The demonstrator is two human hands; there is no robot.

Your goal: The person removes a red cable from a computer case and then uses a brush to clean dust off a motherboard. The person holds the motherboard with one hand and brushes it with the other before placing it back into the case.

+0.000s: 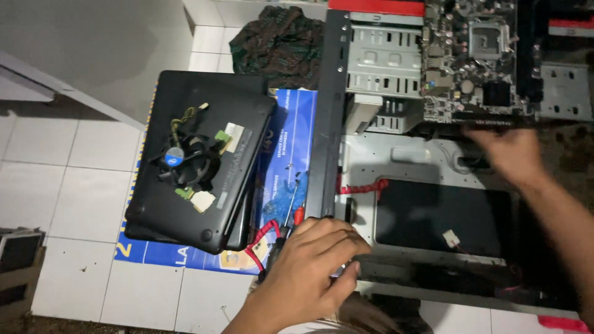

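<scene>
My left hand [312, 263] grips the near edge of the open computer case [396, 154]; my right hand [510, 151], blurred, seems spread loosely below the motherboard [473, 55], holding nothing.

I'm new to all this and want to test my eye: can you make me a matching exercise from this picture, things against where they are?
Things:
1. round black cooling fan
2. green circuit board
3. dark patterned cloth
4. left hand

Places:
A. on the white tiled floor, top centre
B. on the closed black laptop
C. at the open metal computer case's near edge
D. inside the case, top right

Pairs: 1-B, 2-D, 3-A, 4-C
</scene>
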